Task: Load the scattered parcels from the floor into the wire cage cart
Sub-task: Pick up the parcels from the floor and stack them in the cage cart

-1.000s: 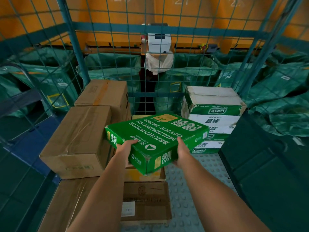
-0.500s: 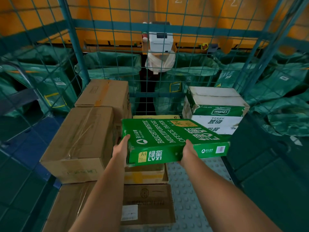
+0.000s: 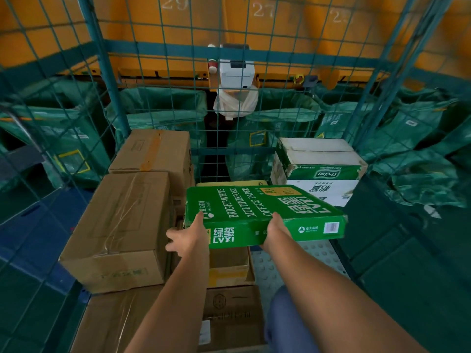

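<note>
A flat green office-paper box (image 3: 257, 212) hovers inside the wire cage cart (image 3: 109, 80), above a low brown carton (image 3: 229, 268). My left hand (image 3: 187, 236) grips its near left corner, thumb on the top edge. My right hand (image 3: 276, 231) holds the near side further right, fingers under the box. The box lies nearly level, its long side running to the right.
Two brown cartons (image 3: 122, 225) (image 3: 155, 154) are stacked at the left. A white and green carton (image 3: 318, 166) stands at the back right. A flat carton (image 3: 229, 314) lies near me. The studded grey cart floor (image 3: 300, 266) shows at the right. Green sacks hang beyond the mesh.
The green box has turned from a diagonal tilt to nearly level and moved deeper and lower into the cart, over the low carton. Both hands went with it.
</note>
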Tool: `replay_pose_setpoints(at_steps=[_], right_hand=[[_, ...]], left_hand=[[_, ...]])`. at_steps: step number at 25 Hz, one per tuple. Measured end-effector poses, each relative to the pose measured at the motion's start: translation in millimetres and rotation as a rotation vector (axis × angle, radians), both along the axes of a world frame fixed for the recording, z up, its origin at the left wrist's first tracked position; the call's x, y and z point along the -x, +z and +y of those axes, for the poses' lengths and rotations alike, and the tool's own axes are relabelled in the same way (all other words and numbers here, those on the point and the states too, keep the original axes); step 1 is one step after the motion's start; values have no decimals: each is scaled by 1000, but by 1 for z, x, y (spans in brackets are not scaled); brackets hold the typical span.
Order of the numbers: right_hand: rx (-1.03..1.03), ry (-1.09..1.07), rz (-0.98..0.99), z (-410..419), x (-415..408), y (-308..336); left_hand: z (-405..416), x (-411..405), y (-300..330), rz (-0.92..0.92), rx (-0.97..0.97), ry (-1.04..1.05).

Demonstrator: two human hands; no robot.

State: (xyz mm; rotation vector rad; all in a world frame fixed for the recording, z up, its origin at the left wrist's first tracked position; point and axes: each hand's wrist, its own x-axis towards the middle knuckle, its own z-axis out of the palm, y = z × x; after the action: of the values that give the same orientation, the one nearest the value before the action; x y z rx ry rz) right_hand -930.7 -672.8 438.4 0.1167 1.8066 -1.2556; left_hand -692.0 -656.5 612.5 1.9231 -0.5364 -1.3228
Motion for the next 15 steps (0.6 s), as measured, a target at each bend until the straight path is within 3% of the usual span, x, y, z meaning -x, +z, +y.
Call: replay_pose_setpoints(at_steps=[3, 5, 7, 15], right_hand=[[-62, -45, 27, -10, -7, 12], [-65, 39, 46, 8, -40, 83], [-55, -12, -59, 17, -61, 131], [-11, -14, -298, -39, -38, 106]], left_hand=[[-15, -2, -6, 6, -22, -40], [-31, -2, -16, -11, 12, -76], [-47, -1, -24, -26, 37, -95], [-112, 22, -48, -85, 42, -103]])
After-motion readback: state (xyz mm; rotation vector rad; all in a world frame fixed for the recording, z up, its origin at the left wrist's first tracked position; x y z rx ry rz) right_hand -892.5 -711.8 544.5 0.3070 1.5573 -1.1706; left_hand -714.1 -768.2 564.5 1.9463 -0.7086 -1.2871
